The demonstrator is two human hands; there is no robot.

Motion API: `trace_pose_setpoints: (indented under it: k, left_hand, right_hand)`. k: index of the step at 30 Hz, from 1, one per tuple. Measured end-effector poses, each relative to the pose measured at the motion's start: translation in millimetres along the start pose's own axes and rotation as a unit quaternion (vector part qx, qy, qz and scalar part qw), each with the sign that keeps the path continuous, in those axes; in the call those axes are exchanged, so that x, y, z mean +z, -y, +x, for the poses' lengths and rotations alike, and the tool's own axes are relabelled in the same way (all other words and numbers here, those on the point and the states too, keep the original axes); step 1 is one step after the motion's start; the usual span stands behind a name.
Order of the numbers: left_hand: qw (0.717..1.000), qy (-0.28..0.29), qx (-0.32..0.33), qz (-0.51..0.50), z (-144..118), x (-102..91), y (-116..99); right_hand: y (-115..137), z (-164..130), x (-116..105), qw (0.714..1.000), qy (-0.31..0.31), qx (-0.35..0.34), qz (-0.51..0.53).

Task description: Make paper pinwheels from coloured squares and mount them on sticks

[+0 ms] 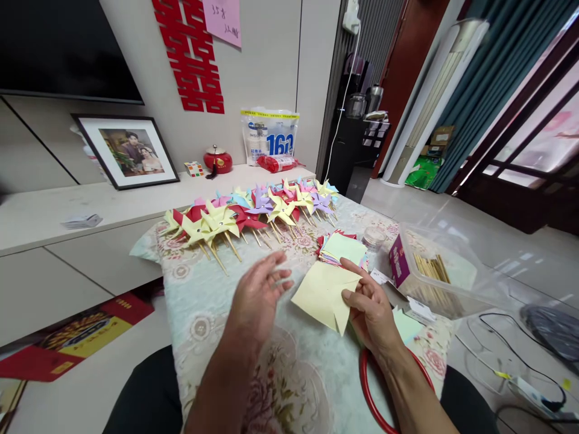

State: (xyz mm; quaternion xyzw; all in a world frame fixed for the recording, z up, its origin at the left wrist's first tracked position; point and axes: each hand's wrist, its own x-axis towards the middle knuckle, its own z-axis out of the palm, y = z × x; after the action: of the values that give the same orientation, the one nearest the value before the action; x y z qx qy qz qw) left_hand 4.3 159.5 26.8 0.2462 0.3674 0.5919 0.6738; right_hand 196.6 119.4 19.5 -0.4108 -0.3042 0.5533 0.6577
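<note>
Just right of frame centre, the right hand [368, 307] pinches the pale yellow paper square [323, 292] on the counter [203, 313], while the open, empty left hand [260, 295] hovers just left of it.

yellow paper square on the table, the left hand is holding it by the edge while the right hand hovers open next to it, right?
Not quite: the hands are swapped. The head view shows the right hand pinching the yellow paper square at its edge, while the left hand hovers open beside it, over the table.
</note>
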Motion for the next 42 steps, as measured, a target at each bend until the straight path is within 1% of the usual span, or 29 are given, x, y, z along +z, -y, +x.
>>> trace_pose_setpoints:
  k: [1,2,3,4,6,7,9,12,15,19,26,28,29,31,33,35,38,40,42]
  left_hand:
    - [0.998,0.000,-0.065,0.010,10.4,8.4,4.0]
    - [0.992,0.020,-0.120,0.015,16.5,13.0,8.6]
    - [0.984,0.058,-0.165,0.021,18.9,14.7,13.2]
    - [0.975,0.100,-0.198,0.025,18.3,14.4,17.4]
    - [0.958,0.167,-0.230,0.030,12.7,11.6,23.5]
    - [0.953,0.189,-0.235,0.033,9.2,10.3,25.3]
    - [0.951,0.206,-0.229,0.037,3.7,8.9,27.9]
    - [0.959,0.208,-0.192,0.037,0.1,8.7,32.3]
    - [0.963,0.209,-0.165,0.031,-0.5,8.9,38.9]
    - [0.965,0.197,-0.170,0.027,-2.2,11.1,45.1]
    - [0.974,0.162,-0.147,0.052,-7.2,15.9,45.0]
    - [0.977,0.147,-0.144,0.055,-6.6,15.7,45.5]
    - [0.980,0.134,-0.138,0.053,-5.9,15.3,45.9]
    - [0.987,0.095,-0.119,0.045,-3.8,14.0,46.3]
    - [0.993,0.056,-0.096,0.034,-1.6,12.5,46.2]
    - [0.996,0.032,-0.081,0.020,0.0,11.2,45.3]
    - [0.996,0.030,-0.080,-0.002,0.9,10.4,43.4]
    - [0.996,0.029,-0.082,-0.010,1.1,10.4,42.4]
    - [0.996,0.025,-0.081,-0.017,1.6,10.4,42.0]
  right_hand:
    - [0.6,0.0,-0.4,1.000,0.007,0.002,0.004]
    - [1.1,0.2,-0.8,1.000,0.012,0.003,0.006]
    - [1.4,0.4,-1.0,1.000,0.015,0.004,0.004]
    - [1.4,0.8,-1.3,1.000,0.016,0.004,0.000]
    - [0.2,2.0,-2.0,1.000,0.010,-0.001,-0.014]
    - [-1.1,2.8,-2.6,1.000,0.004,-0.006,-0.023]
    - [-4.6,4.5,-4.3,0.998,-0.014,-0.024,-0.048]
    - [-10.4,6.4,-6.8,0.993,-0.044,-0.058,-0.088]
    - [-14.0,6.5,-6.9,0.989,-0.047,-0.081,-0.116]
    - [-15.2,4.4,-3.9,0.983,-0.029,-0.088,-0.156]
    - [-17.1,2.3,-2.9,0.975,-0.008,-0.091,-0.203]
    - [-18.2,2.3,-5.4,0.968,-0.009,-0.112,-0.224]
    - [-18.5,2.1,-7.1,0.961,-0.014,-0.132,-0.243]
    - [-17.8,1.4,-10.7,0.937,-0.029,-0.185,-0.296]
    - [-15.4,-0.1,-12.6,0.903,-0.037,-0.242,-0.353]
    - [-11.9,-2.2,-11.3,0.865,-0.025,-0.300,-0.402]
    - [-7.6,-5.3,-5.0,0.809,0.024,-0.367,-0.458]
    - [-7.0,-6.7,-0.7,0.785,0.070,-0.380,-0.483]
    - [-8.0,-7.6,2.2,0.767,0.118,-0.378,-0.505]
